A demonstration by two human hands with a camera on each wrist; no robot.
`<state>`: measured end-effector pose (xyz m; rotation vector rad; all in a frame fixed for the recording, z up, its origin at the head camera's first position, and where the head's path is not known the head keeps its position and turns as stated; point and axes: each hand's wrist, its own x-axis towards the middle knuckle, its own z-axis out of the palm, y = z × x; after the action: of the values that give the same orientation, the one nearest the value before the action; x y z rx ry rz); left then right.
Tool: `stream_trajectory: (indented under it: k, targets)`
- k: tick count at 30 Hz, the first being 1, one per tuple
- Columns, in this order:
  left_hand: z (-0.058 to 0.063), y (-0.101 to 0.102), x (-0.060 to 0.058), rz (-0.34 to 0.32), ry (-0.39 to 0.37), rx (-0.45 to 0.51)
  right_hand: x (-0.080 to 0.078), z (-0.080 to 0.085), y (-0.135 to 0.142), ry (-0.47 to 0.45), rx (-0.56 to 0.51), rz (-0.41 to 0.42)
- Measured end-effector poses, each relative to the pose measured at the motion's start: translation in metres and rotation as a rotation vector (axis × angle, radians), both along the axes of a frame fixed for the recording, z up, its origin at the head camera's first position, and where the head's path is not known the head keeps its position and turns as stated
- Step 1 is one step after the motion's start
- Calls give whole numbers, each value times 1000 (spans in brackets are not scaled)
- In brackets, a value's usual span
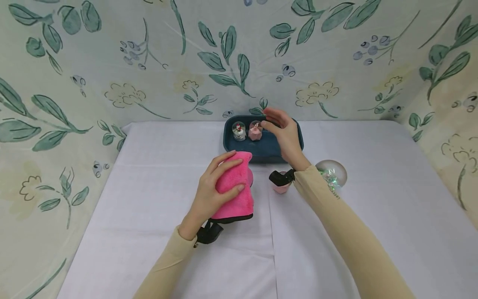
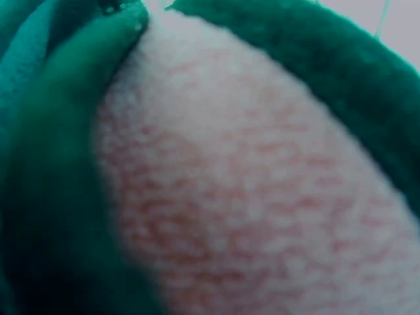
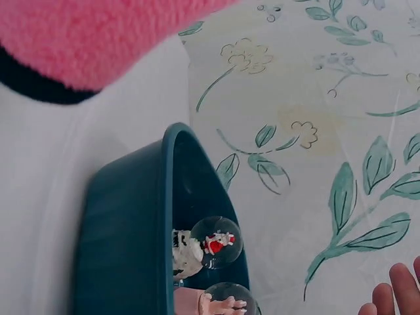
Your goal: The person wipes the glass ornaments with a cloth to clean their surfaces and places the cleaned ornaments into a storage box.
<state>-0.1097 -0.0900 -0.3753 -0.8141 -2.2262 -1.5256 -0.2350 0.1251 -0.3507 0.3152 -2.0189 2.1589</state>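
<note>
Head view, unlike right-wrist view, shows left fingers [image 1: 228, 165] gripping pink cloth [image 1: 236, 177].

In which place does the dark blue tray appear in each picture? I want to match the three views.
Head: the dark blue tray is above the centre, slightly right, partly covered by the right hand.
Left wrist: not visible.
Right wrist: lower part, left of centre, cut by the bottom edge.
Landmark shared by head and right wrist: the white-based snow globe inside it.

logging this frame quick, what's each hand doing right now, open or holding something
Left hand: holding the pink cloth.
Right hand: open near the blue tray, holding nothing.
</note>
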Motion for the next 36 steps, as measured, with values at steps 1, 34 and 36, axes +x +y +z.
stream_trajectory:
  k: [1,34,36]
  targets:
    - [0,0,0,-1,0,-1,4,2,2,7,-10,-3]
    - [0,1,0,-22,-4,-37,119,-82,38,-155,86,-124]
    - [0,1,0,-22,-5,-37,120,-86,39,-186,74,-124]
